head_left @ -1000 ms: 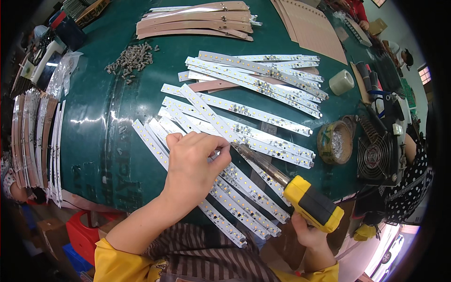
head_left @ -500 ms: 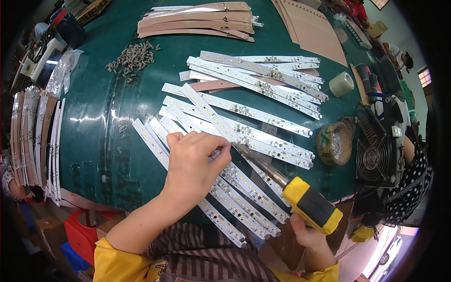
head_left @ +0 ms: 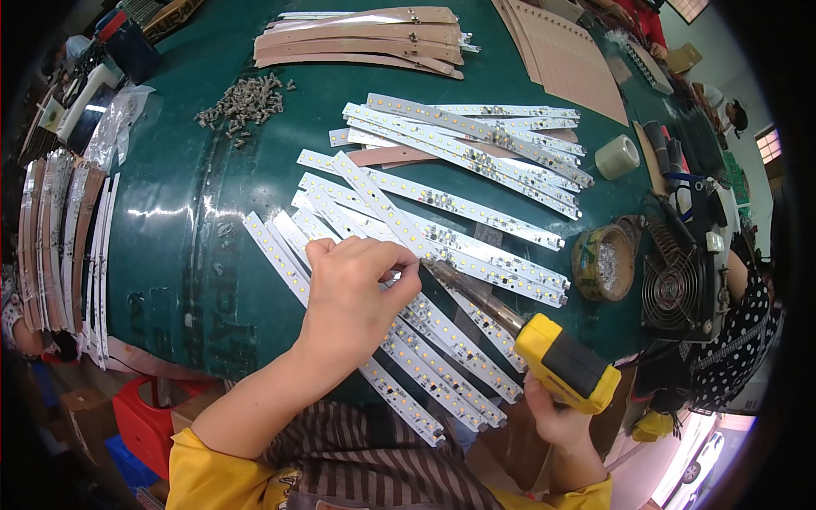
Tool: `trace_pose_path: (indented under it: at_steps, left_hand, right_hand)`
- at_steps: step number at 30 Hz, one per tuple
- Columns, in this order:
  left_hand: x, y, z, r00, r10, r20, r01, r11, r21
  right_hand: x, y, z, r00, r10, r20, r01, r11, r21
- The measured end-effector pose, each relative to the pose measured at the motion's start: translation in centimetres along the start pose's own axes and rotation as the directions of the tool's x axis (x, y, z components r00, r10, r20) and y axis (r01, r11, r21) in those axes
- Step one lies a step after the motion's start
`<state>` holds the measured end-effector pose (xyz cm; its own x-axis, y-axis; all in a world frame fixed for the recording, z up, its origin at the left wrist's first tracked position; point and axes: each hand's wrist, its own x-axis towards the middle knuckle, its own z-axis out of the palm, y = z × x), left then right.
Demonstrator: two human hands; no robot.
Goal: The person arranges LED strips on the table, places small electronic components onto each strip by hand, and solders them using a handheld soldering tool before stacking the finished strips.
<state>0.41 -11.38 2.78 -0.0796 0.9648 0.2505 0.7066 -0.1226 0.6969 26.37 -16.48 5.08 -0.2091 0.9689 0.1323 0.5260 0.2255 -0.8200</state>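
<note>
My left hand [head_left: 353, 293] is closed in a pinch over a fan of white LED strips [head_left: 463, 208]. Whatever lies between its thumb and finger is too small or hidden to name. My right hand [head_left: 557, 418] grips a yellow and black soldering gun [head_left: 568, 364] from below. The gun's metal barrel [head_left: 480, 297] slants up to the left, and its tip ends right beside my left fingertips, over one strip. The strips carry small yellow LEDs and dark components. Several fan out beneath my left hand toward the table's near edge.
A heap of small metal parts [head_left: 242, 104] lies at the upper left of the green table [head_left: 170, 280]. Brown-backed strips [head_left: 357, 38] are stacked at the far side. To the right are a tape roll [head_left: 605, 262], a white roll [head_left: 618, 157] and a fan [head_left: 670, 289].
The soldering gun's yellow body has risen very slightly, with its tip still by my left fingertips. My left hand keeps its pinch, and the strips lie as before.
</note>
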Motion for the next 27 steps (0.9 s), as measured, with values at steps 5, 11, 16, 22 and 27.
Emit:
trace_pose_path:
  at_steps: [5, 11, 16, 22, 27]
  left_hand:
    - [-0.1, 0.0, 0.1, 1.0, -0.022, -0.01, 0.021, 1.0, -0.012]
    - [-0.1, 0.0, 0.1, 1.0, -0.016, -0.009, 0.016, 1.0, -0.02]
    - [-0.2, -0.2, 0.0, 1.0, -0.023, 0.004, 0.023, 0.998, -0.053]
    - [-0.3, -0.1, 0.1, 1.0, -0.012, 0.002, 0.012, 0.995, -0.101]
    - [-0.2, -0.3, 0.0, 0.998, 0.046, -0.052, -0.047, 0.999, -0.027]
  right_hand:
    - [-1.1, 0.5, 0.1, 0.99, 0.144, -0.011, -0.142, 0.984, 0.104]
    - [-1.7, 0.8, -0.5, 1.0, -0.005, 0.005, 0.005, 0.996, 0.089]
    - [-0.8, 0.8, 0.1, 0.988, -0.142, -0.059, 0.143, 0.99, 0.012]
    - [-1.4, -0.1, 0.0, 0.991, 0.129, -0.045, -0.13, 0.991, -0.022]
    - [-0.7, -1.0, 1.0, 0.987, -0.065, -0.147, 0.035, 0.98, -0.198]
